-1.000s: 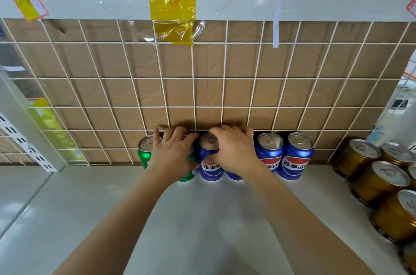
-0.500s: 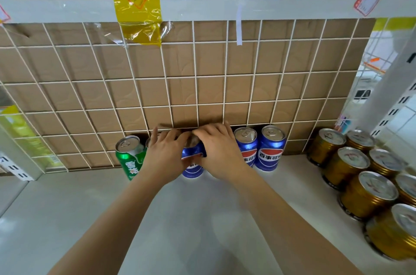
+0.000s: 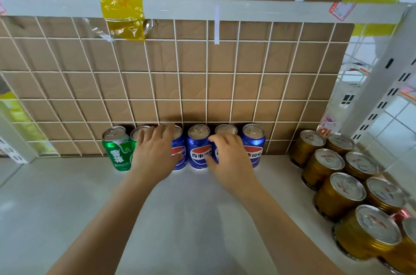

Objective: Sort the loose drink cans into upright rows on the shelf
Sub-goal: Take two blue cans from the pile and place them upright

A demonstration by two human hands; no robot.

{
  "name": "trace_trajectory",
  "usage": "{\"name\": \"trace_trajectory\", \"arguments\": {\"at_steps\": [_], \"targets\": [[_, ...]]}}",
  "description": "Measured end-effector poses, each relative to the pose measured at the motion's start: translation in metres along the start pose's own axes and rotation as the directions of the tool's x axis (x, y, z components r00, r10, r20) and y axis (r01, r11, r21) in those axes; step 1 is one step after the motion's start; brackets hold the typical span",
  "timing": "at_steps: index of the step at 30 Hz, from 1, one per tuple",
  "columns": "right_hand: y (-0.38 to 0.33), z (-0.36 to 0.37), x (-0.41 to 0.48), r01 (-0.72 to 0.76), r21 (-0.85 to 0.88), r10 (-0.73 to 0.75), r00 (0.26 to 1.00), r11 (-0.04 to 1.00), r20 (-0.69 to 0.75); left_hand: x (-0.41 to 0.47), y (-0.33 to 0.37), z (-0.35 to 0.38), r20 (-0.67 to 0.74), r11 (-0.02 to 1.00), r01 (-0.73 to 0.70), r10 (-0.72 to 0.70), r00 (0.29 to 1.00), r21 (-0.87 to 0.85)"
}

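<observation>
Lined up on my shelf were four blue Pepsi cans, two green cans, one mostly hidden, and at least eight gold cans, some cropped.
</observation>
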State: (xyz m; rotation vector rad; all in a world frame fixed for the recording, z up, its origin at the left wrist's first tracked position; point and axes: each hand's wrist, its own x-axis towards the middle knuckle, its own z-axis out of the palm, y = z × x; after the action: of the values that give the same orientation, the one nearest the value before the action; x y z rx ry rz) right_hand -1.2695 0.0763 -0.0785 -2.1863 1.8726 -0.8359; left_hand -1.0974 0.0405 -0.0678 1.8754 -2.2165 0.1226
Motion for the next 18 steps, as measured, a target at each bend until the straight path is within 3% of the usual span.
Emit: {"name": "trace_trajectory", "arguments": {"at_steps": [6,12,18], "targets": [[-0.022,0.016,-0.028,0.044,-0.230,0.020,0.962,0.972,0.271,-0.051,-0.002,0.008,0.158,0.982,0.168,-0.179,0.971,0.082],[-0.059,0.032,-0.055,0.120,-0.243,0.002,0.894,0.963,0.449,-0.104,-0.025,0.004,0.203,0.956,0.259,-0.283,0.938,0.135],[-0.155,0.061,-0.075,0.244,-0.170,-0.138,0.870,0.955,0.474,-0.168,-0.097,-0.024,0.135,0.916,0.377,-0.394,0.909,0.134]]}}
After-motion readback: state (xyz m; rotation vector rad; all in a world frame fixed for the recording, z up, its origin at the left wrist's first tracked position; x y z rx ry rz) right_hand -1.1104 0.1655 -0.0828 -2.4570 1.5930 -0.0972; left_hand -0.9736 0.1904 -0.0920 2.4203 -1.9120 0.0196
